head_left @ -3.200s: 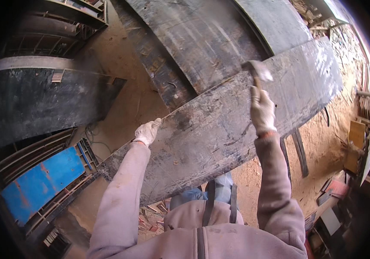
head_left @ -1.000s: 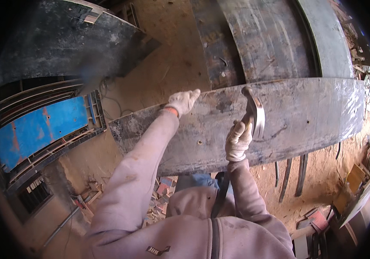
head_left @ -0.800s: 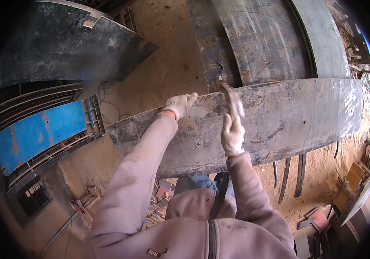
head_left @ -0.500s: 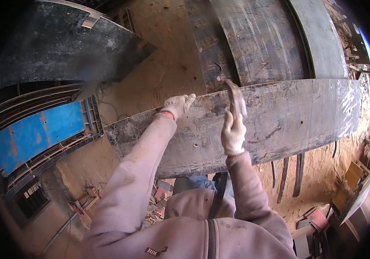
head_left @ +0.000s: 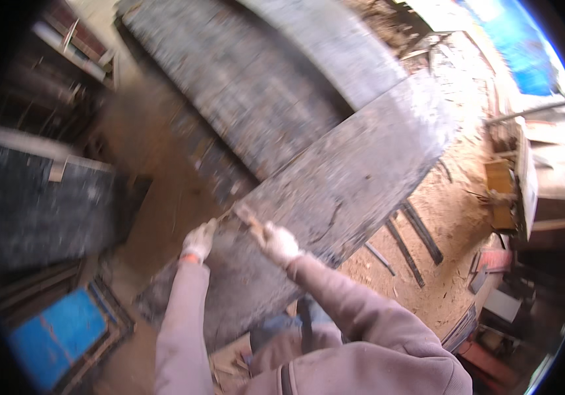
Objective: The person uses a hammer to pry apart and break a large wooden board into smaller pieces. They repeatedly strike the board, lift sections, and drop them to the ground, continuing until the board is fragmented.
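Hammering looks under way; we can't tell how much is done or left, since blur hides any nails. The panel (head_left: 325,197) slants in front of us, overlapping the boards (head_left: 230,79). Our right hand (head_left: 281,245) has its fingers wrapped round the hammer (head_left: 249,218), head by the panel's far edge. Our left hand (head_left: 199,241) is at that edge too; can't tell if its fingers pinch anything. Versus the earlier frame: view swung, panel tilts more, hammer closer to the left hand.
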Demonstrator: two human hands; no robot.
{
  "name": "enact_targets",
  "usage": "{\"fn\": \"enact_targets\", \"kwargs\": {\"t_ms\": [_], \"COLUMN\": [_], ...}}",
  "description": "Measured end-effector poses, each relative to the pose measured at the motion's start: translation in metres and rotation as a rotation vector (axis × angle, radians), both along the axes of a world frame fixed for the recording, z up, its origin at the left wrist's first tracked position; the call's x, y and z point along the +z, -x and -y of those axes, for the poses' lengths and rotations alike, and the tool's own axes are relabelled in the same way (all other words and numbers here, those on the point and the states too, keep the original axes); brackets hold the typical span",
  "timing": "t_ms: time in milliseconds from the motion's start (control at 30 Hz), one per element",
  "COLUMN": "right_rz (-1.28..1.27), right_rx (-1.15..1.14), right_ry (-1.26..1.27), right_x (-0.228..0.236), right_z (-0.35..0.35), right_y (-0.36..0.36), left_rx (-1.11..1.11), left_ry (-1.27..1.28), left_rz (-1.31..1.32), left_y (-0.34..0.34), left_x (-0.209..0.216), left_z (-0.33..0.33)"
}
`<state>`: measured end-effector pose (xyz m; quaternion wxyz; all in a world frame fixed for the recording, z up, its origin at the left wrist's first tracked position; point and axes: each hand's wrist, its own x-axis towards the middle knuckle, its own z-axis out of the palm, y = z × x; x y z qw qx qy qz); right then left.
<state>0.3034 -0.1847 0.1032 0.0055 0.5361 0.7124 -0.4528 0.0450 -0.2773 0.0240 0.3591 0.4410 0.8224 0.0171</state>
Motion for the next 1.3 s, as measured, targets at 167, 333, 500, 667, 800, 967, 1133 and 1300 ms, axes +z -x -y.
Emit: {"fn": "enact_targets", "kwargs": {"t_ms": [167,333,500,667,800,967,1133,1300], "right_rz": [-0.217,-0.041,-0.247,-0.338,-0.392,-0.306,-0.339,-0.343], "right_rx": [-0.29,-0.609,-0.94,-0.978,-0.922,-1.061,-1.401,-1.554], "right_ry": [0.099,0.29,0.385,0.434,0.326,0.22,0.136,0.128], "right_x": [0.046,0.035,0.06,0.067,0.057,0.068,0.095,0.12], "right_z": [0.028,0.067,0.079,0.068,0.056,0.085,0.13,0.181], "right_y": [-0.079,-0.179,-0.246,-0.328,-0.41,-0.533,-0.614,-0.687], "left_rx": [-0.036,-0.084,-0.048,0.113,0.342,0.339,0.109,0.091], "left_ry": [0.071,0.167,0.216,-0.315,-0.655,-0.39,-0.077,-0.061], "left_rz": [0.015,0.0,-0.082,-0.358,-0.041,0.362,0.452,0.543], "left_y": [0.003,0.004,-0.005,-0.062,-0.167,-0.365,-0.52,-0.583], "left_x": [0.002,-0.007,-0.019,-0.003,0.007,0.011,0.069,0.032], "left_z": [-0.005,-0.009,-0.011,-0.003,0.004,0.007,-0.027,-0.03]}}
